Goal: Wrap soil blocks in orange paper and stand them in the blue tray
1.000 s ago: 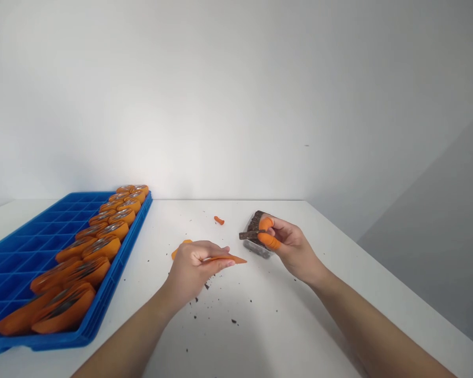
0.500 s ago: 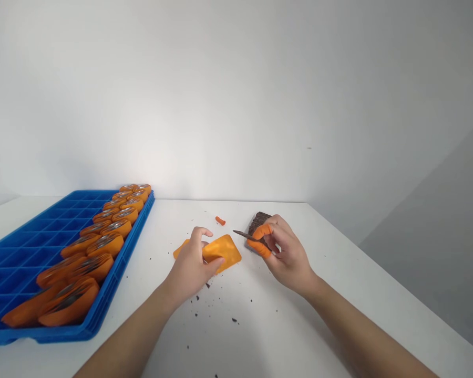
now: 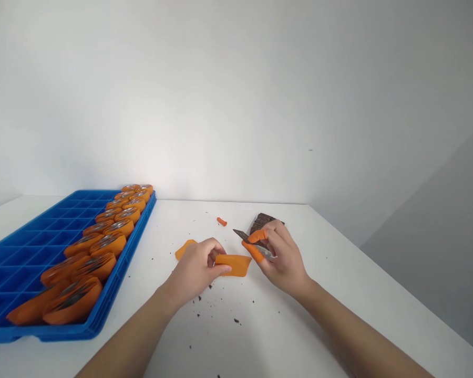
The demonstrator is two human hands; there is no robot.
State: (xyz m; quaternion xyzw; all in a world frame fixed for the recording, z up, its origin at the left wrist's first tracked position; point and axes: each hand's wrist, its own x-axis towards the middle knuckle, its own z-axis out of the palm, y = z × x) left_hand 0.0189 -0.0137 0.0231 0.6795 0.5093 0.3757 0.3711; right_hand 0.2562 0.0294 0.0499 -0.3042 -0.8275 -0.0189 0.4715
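My left hand (image 3: 199, 268) is closed, thumb and fingers pinching a flat orange pouch (image 3: 238, 265) above the table. A second orange piece (image 3: 185, 249) lies partly behind that hand. Orange covers sit on the thumb and forefinger of my right hand (image 3: 281, 257). Between those two fingertips is a thin dark brown strip (image 3: 240, 234), its pointed end toward the upper left. Beyond the right hand lies a stack of similar dark strips (image 3: 262, 221), partly hidden by the hand.
At left stands a blue compartment tray (image 3: 27, 239), its right columns filled with orange pouches (image 3: 108, 244) holding shiny and dark contents. A small orange finger cover (image 3: 222, 221) lies near the table's middle. Dark crumbs (image 3: 236, 320) are scattered over the white table (image 3: 339, 315), which meets a wall behind.
My left hand has shifted slightly right and turned the orange pouch, so it now shows as a narrower band. Its forefinger has curled in. My right hand still pinches the strip, slightly turned.
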